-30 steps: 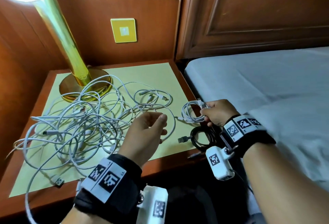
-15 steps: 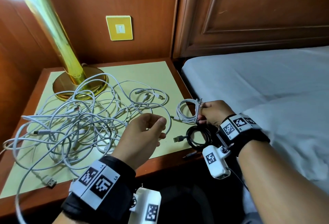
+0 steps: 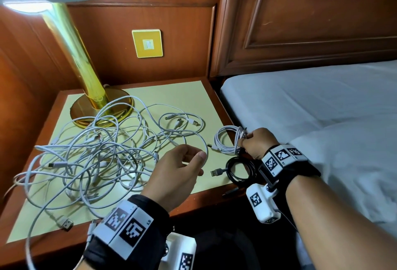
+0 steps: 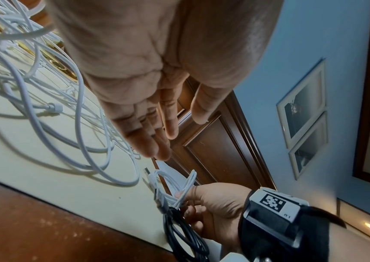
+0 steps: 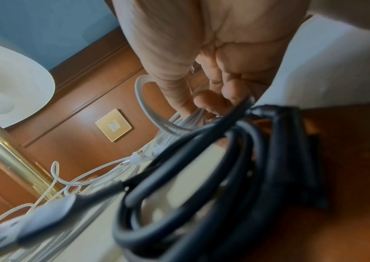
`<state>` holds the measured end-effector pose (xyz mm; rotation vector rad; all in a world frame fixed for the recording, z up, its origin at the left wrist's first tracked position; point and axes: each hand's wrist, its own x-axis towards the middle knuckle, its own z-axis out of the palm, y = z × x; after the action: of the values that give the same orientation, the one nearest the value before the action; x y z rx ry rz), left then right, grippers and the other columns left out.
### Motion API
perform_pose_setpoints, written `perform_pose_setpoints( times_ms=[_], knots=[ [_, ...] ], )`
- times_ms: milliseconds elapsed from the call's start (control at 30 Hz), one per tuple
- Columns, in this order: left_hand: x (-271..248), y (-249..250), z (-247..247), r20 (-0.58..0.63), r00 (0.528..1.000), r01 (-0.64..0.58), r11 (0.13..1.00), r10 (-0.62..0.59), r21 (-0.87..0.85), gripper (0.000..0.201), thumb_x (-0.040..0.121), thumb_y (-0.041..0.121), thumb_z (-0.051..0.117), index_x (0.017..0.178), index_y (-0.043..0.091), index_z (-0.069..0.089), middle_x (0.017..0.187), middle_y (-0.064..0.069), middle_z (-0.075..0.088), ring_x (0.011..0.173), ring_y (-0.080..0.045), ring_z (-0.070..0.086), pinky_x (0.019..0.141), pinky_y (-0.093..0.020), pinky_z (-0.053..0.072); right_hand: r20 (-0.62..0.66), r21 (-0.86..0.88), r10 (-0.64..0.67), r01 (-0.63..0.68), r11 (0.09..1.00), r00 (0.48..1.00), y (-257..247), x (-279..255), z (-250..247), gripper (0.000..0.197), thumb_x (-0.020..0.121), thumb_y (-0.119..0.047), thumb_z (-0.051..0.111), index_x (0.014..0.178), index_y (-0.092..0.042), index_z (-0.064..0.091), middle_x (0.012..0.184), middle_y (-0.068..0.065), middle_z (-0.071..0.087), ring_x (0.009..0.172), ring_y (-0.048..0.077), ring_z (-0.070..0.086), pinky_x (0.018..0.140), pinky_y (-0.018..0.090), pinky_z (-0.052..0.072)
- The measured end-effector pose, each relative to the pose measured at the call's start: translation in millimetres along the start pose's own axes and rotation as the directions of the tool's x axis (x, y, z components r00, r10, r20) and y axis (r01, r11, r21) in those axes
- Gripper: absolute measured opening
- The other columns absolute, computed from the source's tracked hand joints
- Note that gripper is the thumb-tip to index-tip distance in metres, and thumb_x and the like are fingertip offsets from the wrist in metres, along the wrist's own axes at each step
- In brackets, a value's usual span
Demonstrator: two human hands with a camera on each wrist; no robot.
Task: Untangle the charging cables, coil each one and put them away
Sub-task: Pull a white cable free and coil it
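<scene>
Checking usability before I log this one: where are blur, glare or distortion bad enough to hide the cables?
Head view: sharp, with lamp glare top left. Left wrist view: the left hand fills the frame, slightly soft; white coil readable. Right wrist view: black coil heavily blurred up close, edges bent by the wide lens.

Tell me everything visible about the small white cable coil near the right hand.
The white coil is a thin, smooth, plastic-looking cable wound into several neat round loops. It lies at the right edge of the bedside table, partly on its pale top. The right hand pinches the loops together on the coil's right side. One connector end sticks out toward the tangled pile. Just in front of it lies a black coil; whether they touch is unclear.
</scene>
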<state>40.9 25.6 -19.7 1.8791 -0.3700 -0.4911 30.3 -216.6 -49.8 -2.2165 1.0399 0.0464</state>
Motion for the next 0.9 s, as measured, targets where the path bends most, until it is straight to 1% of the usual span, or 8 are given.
perform_pose_setpoints(
  times_ms=[133,267,467,533,600,667,767,900],
  knots=[
    [2,-1,-2,-0.011,1.0,-0.009,1.0,0.009,-0.005,0.016,0.097,0.043,0.058,0.094,0.03,0.067,0.084,0.012,0.074,0.083,-0.013,0.072,0.082,-0.05,0.058,0.025,0.11,0.022,-0.024,0.994,0.999,-4,1,-1,0.029,0.092,-0.024,0.061,0.086,0.003,0.069,0.072,0.013,0.065,0.061,0.027,0.057,0.06,0.03,0.044],
    [2,1,-3,-0.025,0.999,-0.021,1.0,0.021,-0.02,0.016,0.097,0.042,0.058,0.094,0.03,0.068,0.084,0.011,0.074,0.083,-0.019,0.072,0.08,-0.053,0.058,-0.06,0.227,-0.043,0.055,0.972,0.997,-12,-4,-8,0.024,0.092,-0.022,0.059,0.075,-0.007,0.064,0.068,0.007,0.068,0.052,0.021,0.056,0.059,0.029,0.048],
    [-3,6,-9,-0.007,0.998,-0.059,0.998,0.059,-0.039,0.02,0.096,0.041,0.06,0.091,0.024,0.069,0.084,0.004,0.074,0.083,-0.021,0.072,0.08,-0.051,0.059,-0.134,0.35,-0.228,0.261,0.9,0.965,-40,-41,-26,0.013,0.095,-0.026,0.062,0.093,-0.014,0.066,0.069,0.001,0.072,0.056,0.015,0.062,0.064,0.033,0.055],
    [-8,10,-13,0.022,0.997,-0.065,0.994,0.068,-0.09,0.027,0.093,0.045,0.063,0.096,0.019,0.069,0.089,-0.001,0.074,0.082,-0.019,0.073,0.078,-0.047,0.061,-0.118,0.4,-0.31,0.331,0.855,0.943,-52,-68,-28,0.011,0.095,-0.025,0.064,0.093,-0.015,0.066,0.067,0.002,0.072,0.055,0.013,0.061,0.061,0.032,0.054],
    [-17,18,-16,0.072,0.994,-0.062,0.978,0.077,-0.197,0.048,0.08,0.054,0.067,0.107,0.014,0.066,0.096,-0.004,0.074,0.082,-0.019,0.073,0.072,-0.041,0.06,-0.067,0.46,-0.392,0.377,0.804,0.918,-62,-100,-27,0.01,0.094,-0.024,0.065,0.093,-0.014,0.066,0.065,0.002,0.07,0.055,0.013,0.061,0.059,0.031,0.053],
    [-27,22,-21,0.071,0.992,-0.067,0.921,0.101,-0.383,0.056,0.071,0.047,0.073,0.109,0.008,0.061,0.094,-0.006,0.072,0.077,-0.02,0.07,0.062,-0.034,0.055,-0.021,0.494,-0.467,0.416,0.764,0.884,-67,-131,-24,0.01,0.094,-0.021,0.065,0.095,-0.011,0.064,0.064,0.004,0.068,0.053,0.013,0.059,0.056,0.029,0.05],
    [-49,24,-35,-0.036,0.991,-0.121,0.752,0.129,-0.649,0.044,0.072,0.029,0.079,0.101,0.004,0.058,0.084,-0.008,0.07,0.065,-0.018,0.062,0.047,-0.022,0.047,0.025,0.567,-0.542,0.434,0.7,0.84,-69,-172,-20,0.011,0.095,-0.016,0.064,0.1,-0.007,0.063,0.063,0.005,0.066,0.054,0.013,0.058,0.052,0.029,0.048],
    [-101,22,-50,-0.081,0.989,-0.139,0.585,0.124,-0.799,0.021,0.078,0.015,0.068,0.094,0.003,0.061,0.076,-0.01,0.068,0.051,-0.011,0.053,0.044,-0.018,0.042,0.082,0.741,-0.564,0.328,0.586,0.822,-58,-225,-11,0.005,0.095,-0.006,0.062,0.1,-0.005,0.062,0.067,0.005,0.062,0.057,0.014,0.059,0.05,0.029,0.047]
  ],
)
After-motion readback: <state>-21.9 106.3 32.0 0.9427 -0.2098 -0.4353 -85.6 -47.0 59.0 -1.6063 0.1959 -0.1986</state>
